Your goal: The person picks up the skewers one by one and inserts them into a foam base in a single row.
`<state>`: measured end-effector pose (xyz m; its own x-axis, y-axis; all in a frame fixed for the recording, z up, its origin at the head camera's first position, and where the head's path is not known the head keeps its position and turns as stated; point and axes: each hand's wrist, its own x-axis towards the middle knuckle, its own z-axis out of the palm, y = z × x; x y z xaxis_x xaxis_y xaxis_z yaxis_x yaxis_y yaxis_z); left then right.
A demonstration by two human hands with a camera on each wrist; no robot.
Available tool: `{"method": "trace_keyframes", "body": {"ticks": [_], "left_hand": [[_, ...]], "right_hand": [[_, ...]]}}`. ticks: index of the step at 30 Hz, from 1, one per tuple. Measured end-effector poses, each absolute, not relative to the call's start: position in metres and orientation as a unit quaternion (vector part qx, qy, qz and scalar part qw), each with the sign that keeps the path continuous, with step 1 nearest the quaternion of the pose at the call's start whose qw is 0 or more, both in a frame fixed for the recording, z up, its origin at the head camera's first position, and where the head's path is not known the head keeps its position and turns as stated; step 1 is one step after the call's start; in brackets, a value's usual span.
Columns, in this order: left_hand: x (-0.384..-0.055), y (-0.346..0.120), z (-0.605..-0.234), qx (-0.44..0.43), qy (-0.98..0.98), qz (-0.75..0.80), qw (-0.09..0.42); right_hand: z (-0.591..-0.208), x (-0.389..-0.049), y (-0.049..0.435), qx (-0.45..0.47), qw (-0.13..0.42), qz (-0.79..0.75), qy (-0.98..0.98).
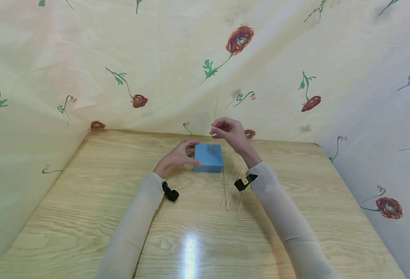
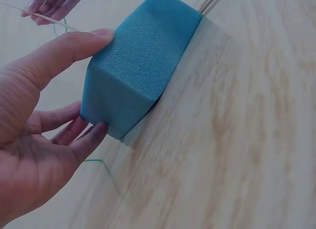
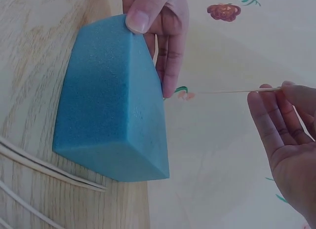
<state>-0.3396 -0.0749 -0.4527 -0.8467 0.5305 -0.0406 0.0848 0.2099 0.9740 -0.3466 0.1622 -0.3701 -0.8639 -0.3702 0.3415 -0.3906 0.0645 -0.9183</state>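
A blue foam block (image 1: 208,155) lies on the wooden table near its back edge. My left hand (image 1: 178,155) holds it at its left end, thumb on the near edge and fingers at the far side, as the left wrist view also shows. Above the block, my right hand (image 1: 232,135) pinches a thin wooden stick (image 1: 216,108) between thumb and fingertips. The stick stands nearly upright, its lower end over the block's top face. Whether that tip touches the foam I cannot tell. In the right wrist view the stick (image 3: 232,92) points toward the block.
Several loose wooden sticks (image 1: 225,190) lie on the table (image 1: 86,193) just right of and in front of the block, partly under the right forearm. A flowered cloth (image 1: 177,58) hangs close behind the table and along its sides.
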Motion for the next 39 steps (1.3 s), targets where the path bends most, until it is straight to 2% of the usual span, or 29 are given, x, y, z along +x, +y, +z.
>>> {"method": "trace_keyframes", "body": {"ticks": [16, 39], "left_hand": [[-0.34, -0.074, -0.455, 0.203, 0.754, 0.597, 0.183], [-0.34, -0.076, -0.455, 0.198, 0.744, 0.607, 0.197]], "right_hand": [[-0.382, -0.354, 0.144, 0.258, 0.031, 0.63, -0.731], [-0.396, -0.364, 0.128, 0.265, 0.035, 0.628, -0.731]]}}
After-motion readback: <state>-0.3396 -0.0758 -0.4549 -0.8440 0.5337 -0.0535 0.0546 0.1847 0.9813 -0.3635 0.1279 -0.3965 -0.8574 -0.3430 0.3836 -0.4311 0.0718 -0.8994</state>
